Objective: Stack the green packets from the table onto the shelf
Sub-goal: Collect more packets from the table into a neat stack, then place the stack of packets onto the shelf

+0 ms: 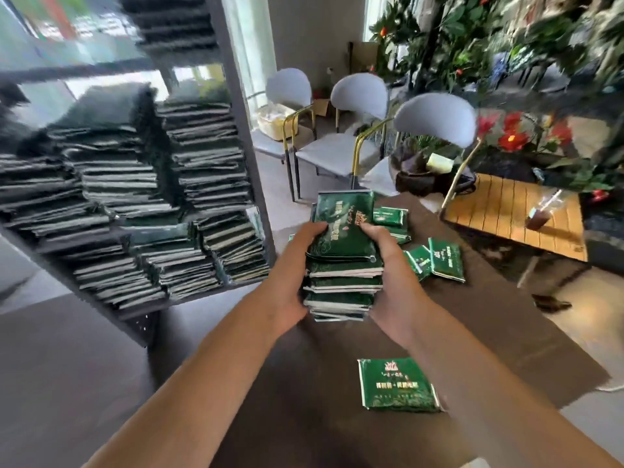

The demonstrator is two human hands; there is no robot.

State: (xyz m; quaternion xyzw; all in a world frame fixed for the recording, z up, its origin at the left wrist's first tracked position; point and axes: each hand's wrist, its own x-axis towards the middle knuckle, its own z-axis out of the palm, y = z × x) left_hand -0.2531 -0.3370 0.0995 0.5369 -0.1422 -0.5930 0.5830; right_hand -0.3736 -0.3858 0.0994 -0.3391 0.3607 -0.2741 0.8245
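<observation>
Tall stack of green packets point(342, 265) held above table point(304, 383), more piled on shelf point(246, 130).

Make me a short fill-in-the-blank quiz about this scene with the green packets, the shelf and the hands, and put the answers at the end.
1. The stack of green packets is gripped between the left hand and the ____ hand.
2. The shelf loaded with packets stands to the person's ____.
3. The single packet nearest the camera lies flat on the dark ____.
4. Beyond the table stand ____ grey chairs with gold legs.

Missing words: right; left; table; three
</observation>
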